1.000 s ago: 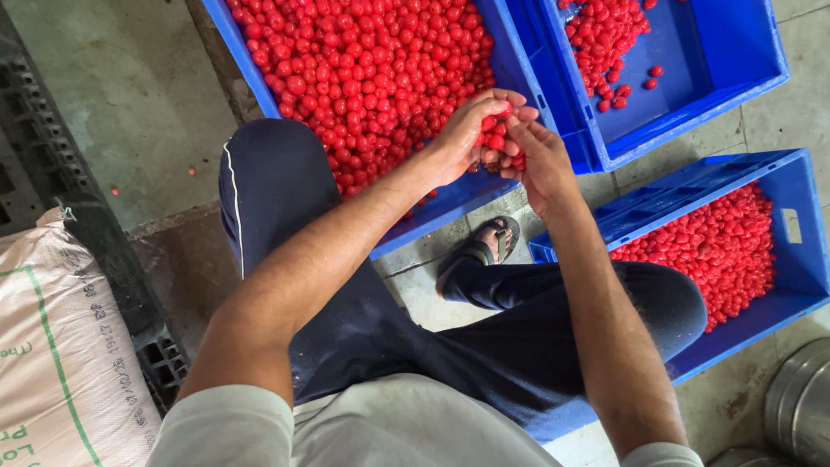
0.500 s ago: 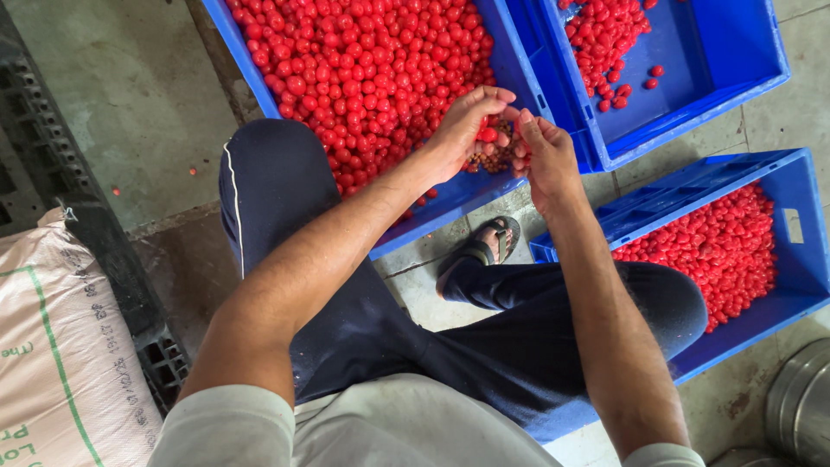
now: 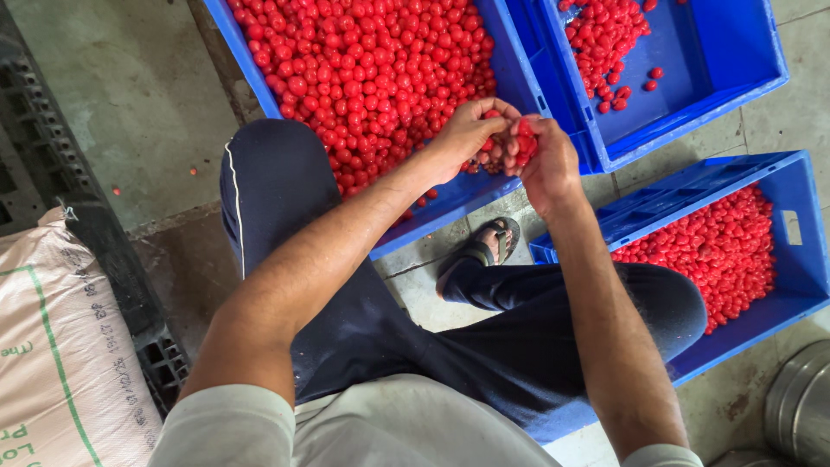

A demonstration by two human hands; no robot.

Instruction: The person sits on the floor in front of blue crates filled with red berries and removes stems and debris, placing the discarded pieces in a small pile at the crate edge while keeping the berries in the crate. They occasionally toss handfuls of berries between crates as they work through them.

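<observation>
Cupped together, left hand (image 3: 467,134) and right hand (image 3: 545,160) hold a few red cherries (image 3: 519,143) over the full blue crate (image 3: 519,82), upper centre; sorting appears underway, and the next move needs one fruit singled out.

Cherries (image 3: 372,69) bright red, uniform, glossy; three crates (image 3: 692,112) saturated blue throughout; trousers (image 3: 285,182) dark navy with a thin white side stripe; shirt (image 3: 389,432) pale grey-white; sandal (image 3: 484,251) dark grey straps; sack (image 3: 60,346) beige woven, with green line and green lettering; floor (image 3: 130,95) mottled grey-green concrete with scattered red specks; metal container (image 3: 800,406) dull silver-grey; pallet (image 3: 43,138) black.
</observation>
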